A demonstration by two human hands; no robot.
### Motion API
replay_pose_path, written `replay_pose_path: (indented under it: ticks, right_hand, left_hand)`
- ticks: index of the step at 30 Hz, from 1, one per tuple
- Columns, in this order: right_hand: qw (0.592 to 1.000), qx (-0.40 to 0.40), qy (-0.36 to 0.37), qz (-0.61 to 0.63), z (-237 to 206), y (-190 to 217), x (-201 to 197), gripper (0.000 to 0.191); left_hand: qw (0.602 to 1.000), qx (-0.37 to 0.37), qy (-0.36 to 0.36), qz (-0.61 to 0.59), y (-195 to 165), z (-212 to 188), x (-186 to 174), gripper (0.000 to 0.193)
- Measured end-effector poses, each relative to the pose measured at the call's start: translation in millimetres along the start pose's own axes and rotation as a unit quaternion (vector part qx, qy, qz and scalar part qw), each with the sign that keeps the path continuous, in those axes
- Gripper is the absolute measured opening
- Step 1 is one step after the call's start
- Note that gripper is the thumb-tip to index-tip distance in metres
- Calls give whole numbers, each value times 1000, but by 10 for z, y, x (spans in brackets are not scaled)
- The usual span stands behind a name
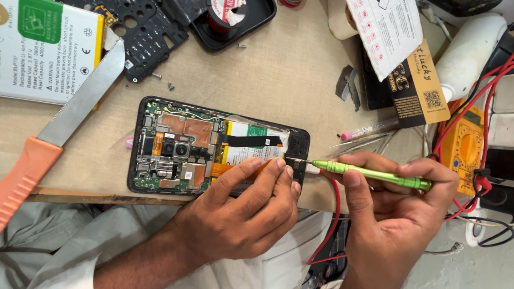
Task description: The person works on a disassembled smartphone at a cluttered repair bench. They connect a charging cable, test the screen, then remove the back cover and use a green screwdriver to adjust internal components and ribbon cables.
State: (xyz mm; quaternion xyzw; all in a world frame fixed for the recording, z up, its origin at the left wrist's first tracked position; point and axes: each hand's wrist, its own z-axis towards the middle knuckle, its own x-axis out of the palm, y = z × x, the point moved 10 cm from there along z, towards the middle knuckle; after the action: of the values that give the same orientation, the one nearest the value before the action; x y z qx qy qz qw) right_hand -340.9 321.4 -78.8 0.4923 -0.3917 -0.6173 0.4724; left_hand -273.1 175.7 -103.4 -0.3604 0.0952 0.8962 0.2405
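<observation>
Left hand [244, 209] steadies the opened phone [206, 149], back cover already off; right hand [390, 195] grips the green screwdriver [370, 173], its tip on a lower-board screw not yet removed.

One head view only: you look steeply down, close in, over the bench edge [76, 193]. Opened phone [219, 150] sits mid-frame; your lap fills the bottom.

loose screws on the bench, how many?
3 that I can make out: one screw beside the black tray, two screws by the black phone frame above the open phone. More may be hidden.
</observation>
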Motion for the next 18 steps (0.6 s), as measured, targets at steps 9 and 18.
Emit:
replay_pose_path:
  ticks: [9,18]
  right_hand:
    - [981,-106,62,-148,-40,530,309,46]
    - [950,-139,175,-217,201,873,726,44]
  left_hand:
    - [1000,1,-3,1,5,-7,-32,13]
    - [1000,0,-10,-8,26,-5,-86,14]
